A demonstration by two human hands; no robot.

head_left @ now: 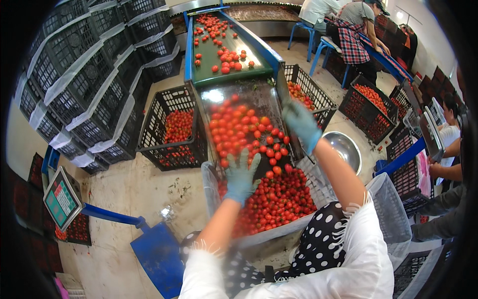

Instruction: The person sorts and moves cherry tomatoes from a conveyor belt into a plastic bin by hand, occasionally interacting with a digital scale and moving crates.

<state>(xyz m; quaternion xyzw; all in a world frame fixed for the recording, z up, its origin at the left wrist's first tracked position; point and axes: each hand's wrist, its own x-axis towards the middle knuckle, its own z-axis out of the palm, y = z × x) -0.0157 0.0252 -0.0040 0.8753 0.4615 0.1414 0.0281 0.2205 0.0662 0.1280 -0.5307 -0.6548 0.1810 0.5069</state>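
Note:
Small red cherry tomatoes (239, 124) cover the dark metal chute (239, 91) in front of me. Below it, a crate lined with white plastic (279, 231) holds a heap of cherry tomatoes (279, 199). My left hand (241, 177), in a light blue glove, is spread at the chute's lower end, over the tomatoes there. My right hand (302, 125), gloved alike, is at the chute's right edge, close to a black crate (326, 107) partly filled with tomatoes. Motion smears its fingers, so what they hold, if anything, does not show.
A green conveyor belt (234, 47) carries more tomatoes above the chute. Left stand a black crate (169, 107) of tomatoes, tall crate stacks (84, 74) and a blue platform scale (158, 256). A metal bowl (343, 149) sits at right. Several people work beyond.

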